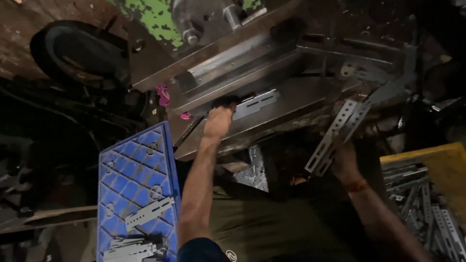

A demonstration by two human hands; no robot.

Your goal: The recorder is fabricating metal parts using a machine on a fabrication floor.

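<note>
My left hand (218, 119) reaches up to the bed of a metal press machine (272, 58) and pinches the end of a flat slotted metal strip (256, 103) lying on the steel plate. My right hand (345, 160) is lower and to the right, closed around a bundle of perforated metal strips (340, 131) that stick up and to the left of it. An orange band circles that wrist.
A blue plastic crate lid (133, 179) at lower left carries several finished strips (148, 212). A yellow bin (439, 157) at right holds many more strips. A black wheel (77, 51) sits at upper left. A pink rag (163, 94) hangs by the machine.
</note>
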